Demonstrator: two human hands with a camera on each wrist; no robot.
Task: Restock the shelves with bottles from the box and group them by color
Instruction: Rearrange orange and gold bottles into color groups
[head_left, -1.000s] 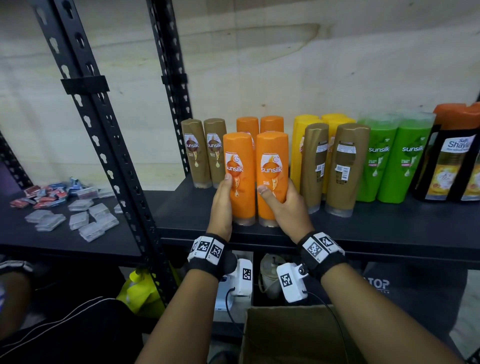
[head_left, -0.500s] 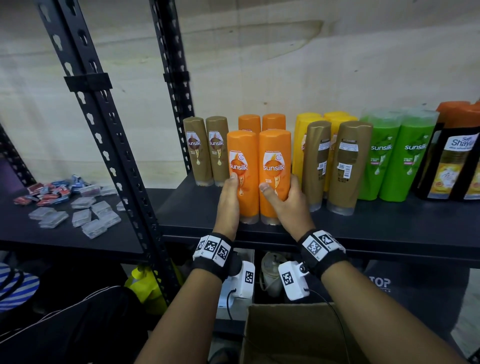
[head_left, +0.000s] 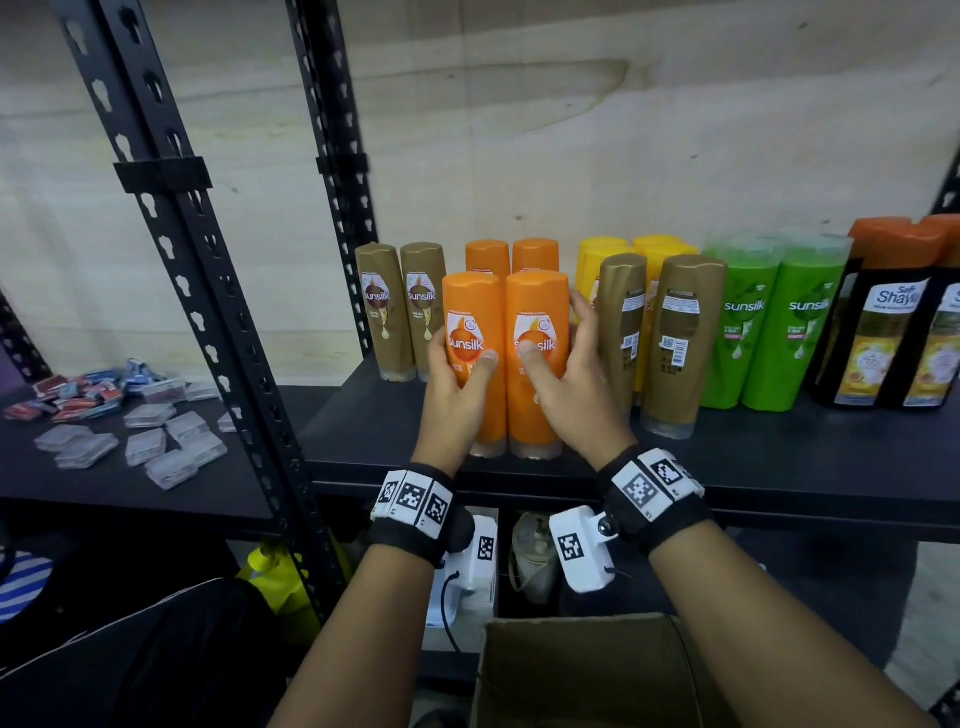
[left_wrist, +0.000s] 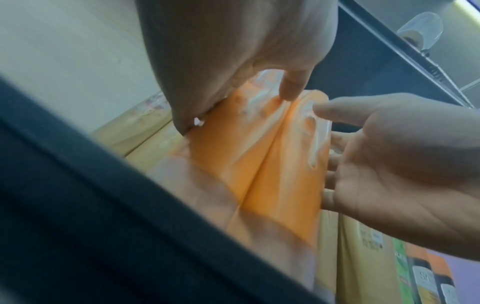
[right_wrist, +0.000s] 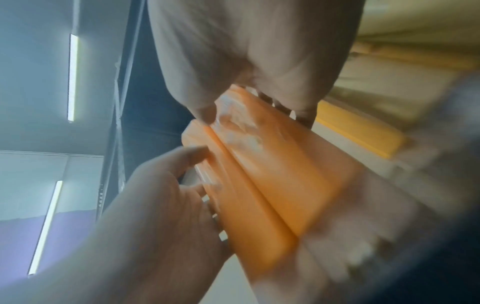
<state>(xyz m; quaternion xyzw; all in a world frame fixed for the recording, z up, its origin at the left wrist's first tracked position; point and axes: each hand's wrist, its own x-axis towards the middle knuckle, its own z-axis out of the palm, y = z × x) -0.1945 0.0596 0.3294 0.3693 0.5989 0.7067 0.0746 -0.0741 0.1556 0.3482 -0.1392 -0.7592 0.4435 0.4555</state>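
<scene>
Two orange Sunsilk bottles stand upright and side by side at the front of the black shelf (head_left: 779, 467) in the head view, each held by one hand: the left hand (head_left: 457, 395) wraps the left orange bottle (head_left: 474, 332) with thumb across its label and fingers behind, and the right hand (head_left: 566, 400) wraps the right orange bottle (head_left: 537, 322) likewise, its fingers reaching between that bottle and a brown bottle (head_left: 621, 332) just beside them. Two more orange bottles (head_left: 511, 254) stand directly beyond the fingertips. Left wrist view: the pair (left_wrist: 262, 164) touches along its full length, thumbs near the seam. Right wrist view: blurred, same grasp on the pair (right_wrist: 259, 185); a yellow bottle (right_wrist: 363, 131) lies past the right fingers. Judgement: slide both bottles back squarely against the rear orange pair, bases flat, and withdraw the right fingers without tipping the brown neighbour, which looks misplaced among the yellow bottles.
</scene>
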